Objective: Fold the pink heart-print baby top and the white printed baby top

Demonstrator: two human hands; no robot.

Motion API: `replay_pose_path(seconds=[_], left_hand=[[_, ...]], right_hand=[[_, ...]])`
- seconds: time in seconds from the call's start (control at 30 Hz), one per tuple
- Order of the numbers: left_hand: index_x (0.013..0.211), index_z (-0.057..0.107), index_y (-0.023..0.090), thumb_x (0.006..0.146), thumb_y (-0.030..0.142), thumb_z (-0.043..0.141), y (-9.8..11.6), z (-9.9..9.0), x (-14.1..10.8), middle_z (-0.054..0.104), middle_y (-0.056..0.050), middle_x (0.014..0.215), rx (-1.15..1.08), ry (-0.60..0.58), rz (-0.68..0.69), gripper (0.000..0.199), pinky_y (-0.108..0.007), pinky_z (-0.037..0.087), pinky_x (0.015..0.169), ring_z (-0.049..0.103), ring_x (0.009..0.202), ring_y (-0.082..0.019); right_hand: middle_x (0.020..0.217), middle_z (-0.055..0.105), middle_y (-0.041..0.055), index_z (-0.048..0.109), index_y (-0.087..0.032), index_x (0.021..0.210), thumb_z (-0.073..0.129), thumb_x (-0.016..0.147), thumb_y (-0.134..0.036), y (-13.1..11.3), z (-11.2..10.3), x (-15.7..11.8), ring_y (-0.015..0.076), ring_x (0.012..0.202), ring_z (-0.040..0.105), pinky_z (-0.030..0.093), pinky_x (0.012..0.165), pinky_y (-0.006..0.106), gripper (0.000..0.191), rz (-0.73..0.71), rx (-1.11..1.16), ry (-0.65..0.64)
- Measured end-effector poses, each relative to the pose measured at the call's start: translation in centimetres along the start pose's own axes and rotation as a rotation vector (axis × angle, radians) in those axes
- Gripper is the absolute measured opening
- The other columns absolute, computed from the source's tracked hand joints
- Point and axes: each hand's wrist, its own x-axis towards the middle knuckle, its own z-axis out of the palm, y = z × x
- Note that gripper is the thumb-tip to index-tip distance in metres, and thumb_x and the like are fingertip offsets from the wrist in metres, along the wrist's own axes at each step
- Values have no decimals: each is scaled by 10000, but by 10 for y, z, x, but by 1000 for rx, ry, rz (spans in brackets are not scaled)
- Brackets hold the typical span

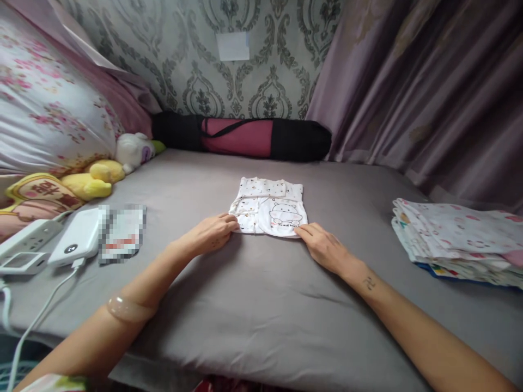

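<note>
A small white baby garment (267, 209) with tiny prints and a cartoon animal face lies folded on the grey bed sheet (261, 305). My left hand (214, 231) pinches its near left corner, with the fingers closed together. At the near right corner, beside the cartoon face, my right hand (322, 245) grips the edge between thumb and fingers. The fabric lies flat between both hands, its top part folded over in a band.
On the right sits a stack of folded printed cloths (457, 234). To the left are a white power bank (79, 239) with a cable, a power strip (28, 239), a blurred packet (122, 234) and plush toys (87, 182). A long black-and-maroon bag (241, 137) lies along the wall.
</note>
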Motion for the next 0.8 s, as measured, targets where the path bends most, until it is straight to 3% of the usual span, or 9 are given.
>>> replay_pose_path(seconds=[0.2, 0.43, 0.6, 0.8], left_hand=[[956, 590, 192, 823, 86, 384, 0, 3, 6, 608, -87, 976, 42, 27, -1, 267, -306, 463, 824, 560, 943, -211], [974, 589, 173, 800, 73, 397, -6, 3, 12, 606, -65, 939, -145, 253, -18, 277, -282, 466, 782, 563, 843, -171], [1105, 569, 158, 753, 51, 451, -12, 9, 10, 592, -103, 1077, -70, 298, 89, 387, -336, 462, 872, 522, 977, -210], [1102, 627, 188, 868, 86, 391, -16, 14, 9, 643, -105, 1157, 75, 242, 88, 348, -426, 438, 952, 517, 1129, -261]], right_hand=[[1091, 633, 110, 630, -187, 1134, 344, 961, -139, 3, 2, 11, 237, 1000, 542, 470, 893, 355, 338, 14, 32, 69], [1017, 668, 74, 656, -211, 1059, 421, 942, -166, 18, 9, 19, 213, 960, 578, 468, 858, 335, 266, 60, 215, 152], [1161, 667, 81, 669, -210, 1073, 456, 908, -146, 20, 17, 19, 236, 1069, 592, 471, 921, 400, 277, 53, 206, 210], [1316, 606, 86, 628, -189, 1221, 380, 895, -61, 24, 23, 16, 202, 1262, 526, 433, 1065, 391, 429, -71, 277, 172]])
